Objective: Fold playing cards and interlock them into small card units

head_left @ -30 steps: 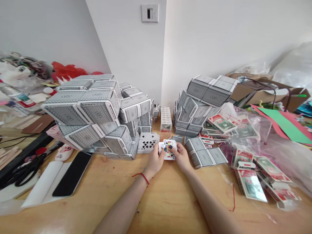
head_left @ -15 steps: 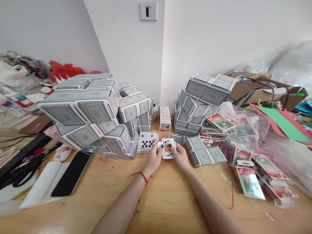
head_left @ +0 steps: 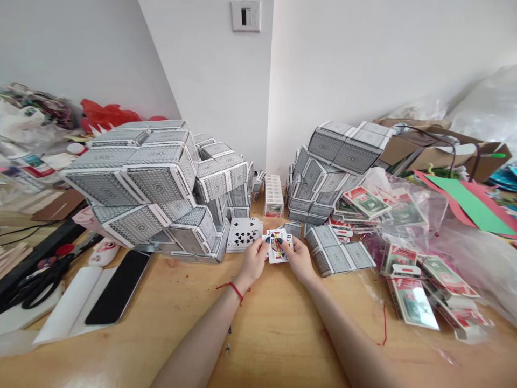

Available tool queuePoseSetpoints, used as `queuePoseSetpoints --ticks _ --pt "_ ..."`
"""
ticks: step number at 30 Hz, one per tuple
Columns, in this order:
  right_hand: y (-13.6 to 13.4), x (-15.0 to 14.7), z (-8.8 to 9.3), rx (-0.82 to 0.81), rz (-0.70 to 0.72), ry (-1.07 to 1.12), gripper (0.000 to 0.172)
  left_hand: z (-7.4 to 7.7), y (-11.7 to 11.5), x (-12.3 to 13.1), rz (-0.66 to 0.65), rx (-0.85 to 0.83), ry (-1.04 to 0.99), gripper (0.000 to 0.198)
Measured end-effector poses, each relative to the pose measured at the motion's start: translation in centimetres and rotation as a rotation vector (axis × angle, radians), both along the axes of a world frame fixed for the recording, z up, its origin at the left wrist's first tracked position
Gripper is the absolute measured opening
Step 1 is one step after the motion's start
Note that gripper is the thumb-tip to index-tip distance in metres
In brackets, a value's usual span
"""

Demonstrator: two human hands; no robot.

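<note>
Several playing cards (head_left: 277, 255) are held face up between my two hands, with a jack of spades on top. My left hand (head_left: 256, 258) grips them at the left edge, its dark-nailed thumb on the front. On the right side my right hand (head_left: 298, 257) pinches the same cards, thumb pressed near the jack. Just left of my left hand lies a pile of face-up spade cards (head_left: 241, 230) on the table. Patterned grey blocks made of joined cards (head_left: 343, 252) lie beside my right hand. The fingers behind the cards are hidden.
Large stacks of grey card blocks rise at left (head_left: 157, 178) and right (head_left: 339, 153). Between them stands a row of boxed decks (head_left: 273, 196). A phone (head_left: 117, 288) and scissors (head_left: 44, 280) lie left. Opened card boxes (head_left: 414, 302) and plastic wrap lie right.
My hands stay in nearly the same place. The cards between them have shifted slightly, and a queen's corner now shows at the right edge behind the jack.
</note>
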State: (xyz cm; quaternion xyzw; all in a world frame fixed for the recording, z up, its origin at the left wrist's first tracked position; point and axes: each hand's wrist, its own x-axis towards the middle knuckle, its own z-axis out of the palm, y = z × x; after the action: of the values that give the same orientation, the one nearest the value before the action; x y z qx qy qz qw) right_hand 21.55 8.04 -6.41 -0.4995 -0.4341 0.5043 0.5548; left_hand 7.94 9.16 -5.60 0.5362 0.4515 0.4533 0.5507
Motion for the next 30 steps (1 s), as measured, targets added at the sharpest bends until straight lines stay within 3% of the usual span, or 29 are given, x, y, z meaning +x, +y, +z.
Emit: queuePoseSetpoints --ticks 16,24,30 --pt "-0.2 -0.1 0.6 -0.017 0.041 0.086 0.037 0.2 0.0 -0.1 0.017 0.053 0.147 0.024" --pt "-0.2 -0.1 1.0 -0.052 0.054 0.109 0.04 0.7 0.0 -0.1 -0.009 0.046 0.091 0.024" --pt "-0.2 -0.2 1.1 -0.054 0.06 0.118 0.039 0.8 0.2 -0.3 0.061 -0.085 -0.093 0.031"
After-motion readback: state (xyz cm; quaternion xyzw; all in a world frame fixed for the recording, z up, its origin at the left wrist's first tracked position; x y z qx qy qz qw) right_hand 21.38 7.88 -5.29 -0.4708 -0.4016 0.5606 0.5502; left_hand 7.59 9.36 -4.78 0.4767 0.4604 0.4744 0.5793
